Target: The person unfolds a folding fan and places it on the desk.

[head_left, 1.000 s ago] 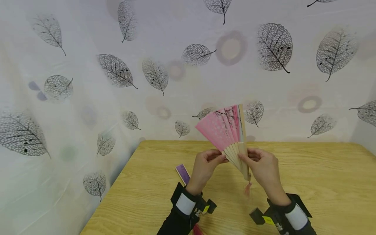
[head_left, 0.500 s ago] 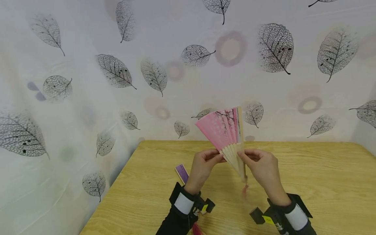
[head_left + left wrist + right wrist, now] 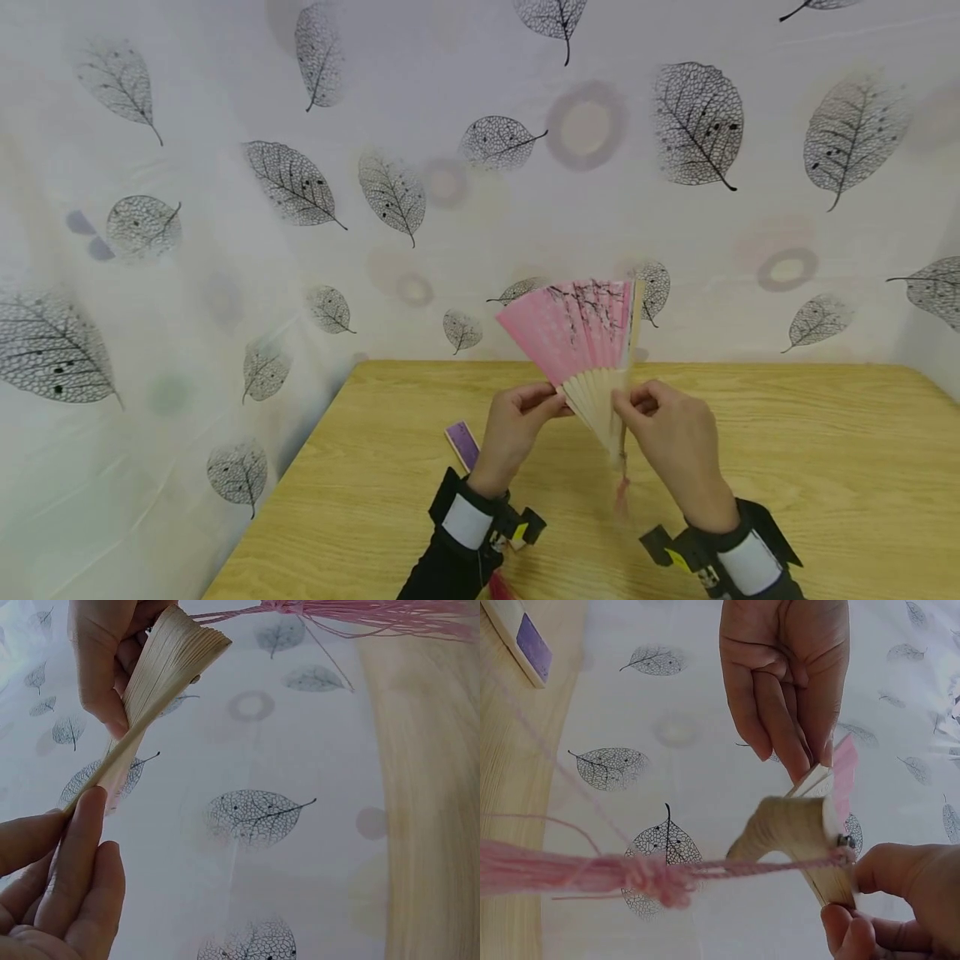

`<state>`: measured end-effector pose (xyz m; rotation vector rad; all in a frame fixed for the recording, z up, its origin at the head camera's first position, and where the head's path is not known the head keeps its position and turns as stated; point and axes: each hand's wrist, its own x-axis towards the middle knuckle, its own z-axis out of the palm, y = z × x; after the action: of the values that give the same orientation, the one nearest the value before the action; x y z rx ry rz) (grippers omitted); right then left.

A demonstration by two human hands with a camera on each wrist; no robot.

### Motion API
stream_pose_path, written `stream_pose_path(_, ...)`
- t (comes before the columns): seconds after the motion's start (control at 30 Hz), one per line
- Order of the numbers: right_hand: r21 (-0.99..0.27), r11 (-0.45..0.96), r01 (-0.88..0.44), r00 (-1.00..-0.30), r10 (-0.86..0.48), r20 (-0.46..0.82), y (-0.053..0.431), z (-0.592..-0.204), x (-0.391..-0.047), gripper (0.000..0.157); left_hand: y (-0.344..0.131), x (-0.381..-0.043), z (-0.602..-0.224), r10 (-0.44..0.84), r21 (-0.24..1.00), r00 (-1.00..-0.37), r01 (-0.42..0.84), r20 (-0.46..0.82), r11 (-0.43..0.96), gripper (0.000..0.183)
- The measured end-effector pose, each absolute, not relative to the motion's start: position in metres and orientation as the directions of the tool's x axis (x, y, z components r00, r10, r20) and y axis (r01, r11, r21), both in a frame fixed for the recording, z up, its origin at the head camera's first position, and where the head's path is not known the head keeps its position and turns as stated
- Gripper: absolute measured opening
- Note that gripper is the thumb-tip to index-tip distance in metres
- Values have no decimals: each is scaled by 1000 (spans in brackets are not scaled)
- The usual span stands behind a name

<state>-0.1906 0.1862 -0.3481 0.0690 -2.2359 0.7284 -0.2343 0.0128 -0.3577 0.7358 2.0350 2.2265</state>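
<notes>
A pink folding fan (image 3: 573,325) with dark branch and blossom print is held upright above the table, partly spread. My left hand (image 3: 517,433) pinches its left outer rib between thumb and fingers. On the other side my right hand (image 3: 675,437) pinches the right guard stick and the ribs beside it. A pink tassel (image 3: 622,497) hangs from the pivot; in the right wrist view the tassel (image 3: 570,868) stretches across in front. The left wrist view shows the fan's wooden ribs (image 3: 169,667) stacked close together near the pivot.
A purple folded fan (image 3: 462,446) lies on the wooden table (image 3: 360,492), partly hidden by the left forearm. A red tassel (image 3: 501,586) shows below that sleeve. Behind the table hangs a pale leaf-printed curtain (image 3: 450,67).
The fan has spread wider, its right guard moving to the right with my right hand. It also sits slightly lower than a second ago. My left hand has shifted little.
</notes>
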Motion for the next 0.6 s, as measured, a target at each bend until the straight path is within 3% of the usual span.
stream_pose_path(0.6, -489, 829, -269, -700, 180, 691, 188, -347, -193, 20, 13, -235, -354, 314, 959, -906, 260, 284, -115, 29)
